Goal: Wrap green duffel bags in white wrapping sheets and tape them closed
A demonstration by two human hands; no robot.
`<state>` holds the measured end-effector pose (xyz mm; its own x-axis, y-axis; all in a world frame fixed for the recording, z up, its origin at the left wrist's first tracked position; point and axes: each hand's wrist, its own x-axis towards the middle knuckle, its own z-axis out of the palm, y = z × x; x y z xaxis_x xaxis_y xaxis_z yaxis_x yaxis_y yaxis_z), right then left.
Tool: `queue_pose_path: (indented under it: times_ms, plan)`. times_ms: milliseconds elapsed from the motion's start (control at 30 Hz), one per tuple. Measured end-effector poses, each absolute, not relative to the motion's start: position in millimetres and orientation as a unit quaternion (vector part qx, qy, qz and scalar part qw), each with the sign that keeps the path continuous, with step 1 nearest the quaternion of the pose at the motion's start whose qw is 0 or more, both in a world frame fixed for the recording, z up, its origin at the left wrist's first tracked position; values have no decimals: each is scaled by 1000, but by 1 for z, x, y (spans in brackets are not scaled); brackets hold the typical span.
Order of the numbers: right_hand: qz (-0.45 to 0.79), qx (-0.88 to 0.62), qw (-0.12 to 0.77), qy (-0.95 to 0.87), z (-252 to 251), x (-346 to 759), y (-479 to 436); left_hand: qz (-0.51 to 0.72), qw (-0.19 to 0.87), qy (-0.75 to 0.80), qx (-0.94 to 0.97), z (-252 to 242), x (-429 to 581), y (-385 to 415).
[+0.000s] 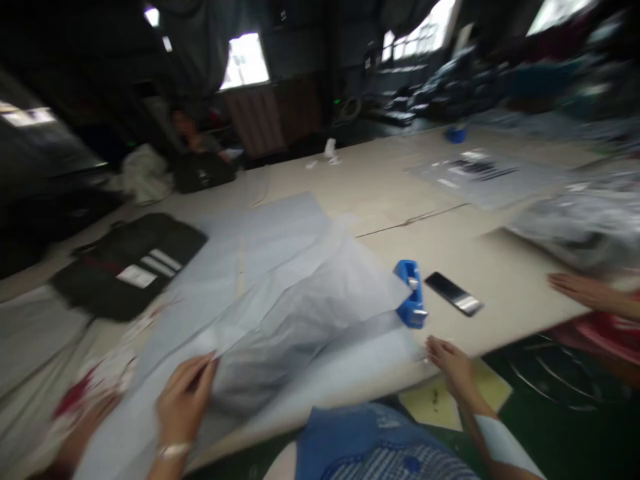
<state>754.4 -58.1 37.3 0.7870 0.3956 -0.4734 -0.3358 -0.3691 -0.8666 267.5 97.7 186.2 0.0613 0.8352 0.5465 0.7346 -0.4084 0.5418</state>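
My left hand, with a band at the wrist, pinches the edge of a translucent plastic bag. The bag's near side is lifted and creased above pale sheets spread on the table. At the table's front edge, my right hand has its fingers pressed together; a small clear bit shows at the fingertips, too blurred to name. Just beyond this hand stands a blue tape dispenser, touching the bag's corner. A dark phone lies to the dispenser's right.
A folded dark garment with white labels lies at left. Co-workers' hands show at the lower left and right, the latter near bagged goods. Another person is across the table. Yellow paper sits below the edge.
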Motion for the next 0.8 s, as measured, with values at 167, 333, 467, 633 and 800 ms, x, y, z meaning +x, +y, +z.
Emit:
queue_pose_path:
  times_ms: [167,333,467,633,800]
  plan:
    - [329,-705,626,-52,33,718,-76,385,68,560,730,183,236,83]
    - [320,-696,639,-70,83,643,-76,351,135,534,757,196,238,91]
    - [353,-668,640,-137,124,575,-57,318,178,484,795,204,223,98]
    - [425,-612,617,-254,172,480,-39,269,231,413,839,215,206,114]
    - [463,-569,592,-334,203,405,-17,224,232,364,874,219,197,125]
